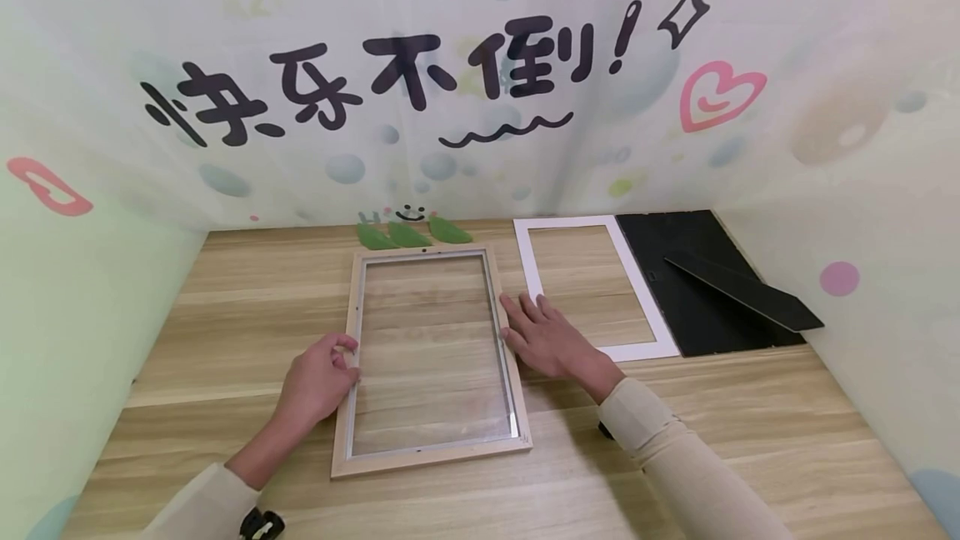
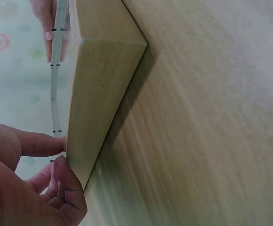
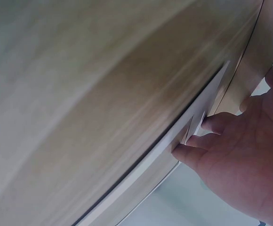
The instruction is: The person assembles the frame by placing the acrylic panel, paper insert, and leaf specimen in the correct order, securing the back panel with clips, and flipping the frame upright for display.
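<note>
A light wooden picture frame [image 1: 341, 440] lies on the table with a clear pane [image 1: 431, 357] inside its rim. At the frame's left side, my left hand [image 1: 318, 377] has bent fingers and pinches the rail; in the left wrist view the fingertips [image 2: 61, 165] meet its upper edge and outer wall. My right hand [image 1: 551, 340] rests along the right rail with its fingers spread and fairly straight. Some of those fingers [image 3: 190, 153] reach over the border of the white mat [image 1: 641, 294], which lies flat beside the frame.
Several green leaves [image 1: 408, 234] lie in a row behind the frame. A black backing board [image 1: 675, 257] lies right of the mat, its stand [image 1: 742, 290] swung outward. Printed cloth walls [image 1: 480, 165] enclose the wood-grain table [image 1: 225, 315] at the back and sides.
</note>
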The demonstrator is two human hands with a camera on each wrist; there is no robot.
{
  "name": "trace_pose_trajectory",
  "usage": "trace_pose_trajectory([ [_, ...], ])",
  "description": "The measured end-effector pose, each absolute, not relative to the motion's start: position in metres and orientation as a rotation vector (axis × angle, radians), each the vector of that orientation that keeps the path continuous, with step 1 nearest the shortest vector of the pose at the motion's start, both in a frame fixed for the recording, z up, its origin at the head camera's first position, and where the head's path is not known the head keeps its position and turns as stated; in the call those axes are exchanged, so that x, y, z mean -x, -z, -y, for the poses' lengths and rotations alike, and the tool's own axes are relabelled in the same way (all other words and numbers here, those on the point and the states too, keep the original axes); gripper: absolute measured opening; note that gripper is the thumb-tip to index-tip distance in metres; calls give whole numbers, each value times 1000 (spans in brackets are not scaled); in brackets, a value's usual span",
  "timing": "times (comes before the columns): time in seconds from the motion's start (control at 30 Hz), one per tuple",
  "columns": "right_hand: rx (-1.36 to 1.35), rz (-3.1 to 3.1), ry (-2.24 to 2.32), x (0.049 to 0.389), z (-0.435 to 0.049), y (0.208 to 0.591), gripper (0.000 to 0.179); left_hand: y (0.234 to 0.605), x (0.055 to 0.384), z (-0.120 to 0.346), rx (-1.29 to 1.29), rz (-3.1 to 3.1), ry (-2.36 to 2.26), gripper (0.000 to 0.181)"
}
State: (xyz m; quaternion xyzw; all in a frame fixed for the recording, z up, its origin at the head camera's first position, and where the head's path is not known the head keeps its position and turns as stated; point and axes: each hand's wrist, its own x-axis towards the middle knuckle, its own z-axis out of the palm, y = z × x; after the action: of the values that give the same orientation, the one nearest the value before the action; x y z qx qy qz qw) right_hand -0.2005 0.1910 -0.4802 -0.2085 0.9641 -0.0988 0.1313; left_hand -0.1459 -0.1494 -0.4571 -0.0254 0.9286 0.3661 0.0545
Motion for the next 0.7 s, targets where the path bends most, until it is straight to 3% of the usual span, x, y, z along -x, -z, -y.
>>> trace_pose_trajectory([
  [0.7,626,-2797,261,201,-191,477,61,455,151,156,38,-2897,-1050,37],
])
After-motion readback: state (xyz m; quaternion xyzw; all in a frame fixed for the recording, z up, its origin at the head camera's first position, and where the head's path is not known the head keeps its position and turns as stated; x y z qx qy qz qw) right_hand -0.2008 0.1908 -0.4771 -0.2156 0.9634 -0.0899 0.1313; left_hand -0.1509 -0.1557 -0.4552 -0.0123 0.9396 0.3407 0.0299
